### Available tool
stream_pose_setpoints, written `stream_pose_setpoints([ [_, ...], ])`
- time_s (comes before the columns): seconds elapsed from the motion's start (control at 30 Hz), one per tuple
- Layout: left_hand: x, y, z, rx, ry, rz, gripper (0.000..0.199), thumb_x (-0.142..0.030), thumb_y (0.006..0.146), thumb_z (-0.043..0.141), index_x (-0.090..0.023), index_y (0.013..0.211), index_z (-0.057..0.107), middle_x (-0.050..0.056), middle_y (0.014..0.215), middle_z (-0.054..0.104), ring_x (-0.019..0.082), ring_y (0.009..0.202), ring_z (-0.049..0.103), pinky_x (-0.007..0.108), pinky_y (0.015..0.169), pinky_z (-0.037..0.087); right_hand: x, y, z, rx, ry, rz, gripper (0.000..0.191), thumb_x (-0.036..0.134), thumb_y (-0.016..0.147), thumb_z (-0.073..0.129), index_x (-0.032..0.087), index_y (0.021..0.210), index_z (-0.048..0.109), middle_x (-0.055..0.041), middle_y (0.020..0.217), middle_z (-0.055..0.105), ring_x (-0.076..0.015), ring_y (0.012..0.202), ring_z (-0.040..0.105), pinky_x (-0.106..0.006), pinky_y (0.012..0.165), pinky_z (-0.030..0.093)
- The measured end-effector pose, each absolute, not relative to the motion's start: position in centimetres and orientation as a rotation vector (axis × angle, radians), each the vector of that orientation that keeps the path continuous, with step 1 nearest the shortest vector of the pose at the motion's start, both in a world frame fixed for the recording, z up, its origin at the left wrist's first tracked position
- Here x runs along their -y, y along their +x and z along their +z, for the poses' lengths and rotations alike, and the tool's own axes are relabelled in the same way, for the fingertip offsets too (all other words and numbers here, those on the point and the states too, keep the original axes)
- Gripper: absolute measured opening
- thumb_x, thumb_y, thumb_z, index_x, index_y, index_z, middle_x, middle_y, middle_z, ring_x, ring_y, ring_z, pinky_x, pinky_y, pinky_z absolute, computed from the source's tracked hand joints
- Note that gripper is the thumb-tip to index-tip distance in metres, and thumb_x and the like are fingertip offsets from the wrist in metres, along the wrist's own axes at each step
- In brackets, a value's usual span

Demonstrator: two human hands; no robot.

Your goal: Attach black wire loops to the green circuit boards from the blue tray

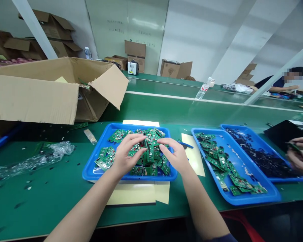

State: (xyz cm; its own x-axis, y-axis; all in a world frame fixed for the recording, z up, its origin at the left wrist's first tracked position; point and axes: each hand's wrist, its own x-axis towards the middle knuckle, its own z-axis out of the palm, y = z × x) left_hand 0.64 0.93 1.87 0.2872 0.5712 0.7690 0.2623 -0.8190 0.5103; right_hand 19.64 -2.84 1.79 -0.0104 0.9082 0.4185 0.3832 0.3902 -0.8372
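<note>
A blue tray point(91, 168) sits in front of me, heaped with several small green circuit boards point(154, 158). Both my hands rest over the heap. My left hand point(127, 153) has its fingers curled onto the boards near the middle. My right hand point(174, 154) reaches in from the right, its fingertips touching boards beside the left hand's. Whether either hand grips one board is hidden by the fingers. Yellow paper sheets point(136, 195) lie under the tray.
An open cardboard box point(40, 94) stands at the left, crumpled plastic wrap point(32, 159) before it. Two more blue trays lie to the right: one with green boards point(242, 198), one with dark parts point(288, 178). A co-worker's hands point(300, 156) work at the far right. A water bottle point(203, 89) lies behind.
</note>
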Motion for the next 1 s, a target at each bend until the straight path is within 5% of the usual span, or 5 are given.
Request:
stream_pose_setpoints([
  [0.5, -1.3, 0.7, 0.8, -0.706, 2.579, 1.621, 0.033, -0.012, 0.077, 0.064, -0.023, 0.108, 0.059, 0.006, 0.095, 0.063, 0.017, 0.085, 0.062, 0.028, 0.074, 0.053, 3.6, 17.8, 2.1, 1.307, -0.931, 1.299, 0.02, 0.036, 0.077, 0.06, 0.019, 0.068, 0.054, 0.002, 0.06, 0.061, -0.0118, 0.056, 0.057, -0.027, 0.059, 0.049],
  [0.8, -1.3, 0.9, 1.0, -0.678, 2.466, 1.514, 0.026, -0.021, 0.078, 0.065, -0.02, 0.104, 0.062, 0.005, 0.085, 0.064, 0.014, 0.075, 0.061, 0.026, 0.067, 0.053, 2.4, 17.3, 0.5, 0.937, -0.745, 1.884, 0.022, 0.03, 0.069, 0.063, 0.017, 0.058, 0.05, 0.0061, 0.043, 0.051, -0.0077, 0.037, 0.048, -0.024, 0.049, 0.046],
  [1.0, -1.2, 0.9, 1.1, -0.618, 2.18, 1.33, 0.026, -0.022, 0.078, 0.065, -0.019, 0.103, 0.065, 0.005, 0.081, 0.061, 0.013, 0.072, 0.06, 0.022, 0.059, 0.053, 2.3, 17.2, 0.3, 1.035, -0.851, 1.61, 0.024, 0.035, 0.07, 0.065, 0.017, 0.063, 0.051, 0.0061, 0.043, 0.052, -0.0076, 0.038, 0.049, -0.024, 0.05, 0.045],
])
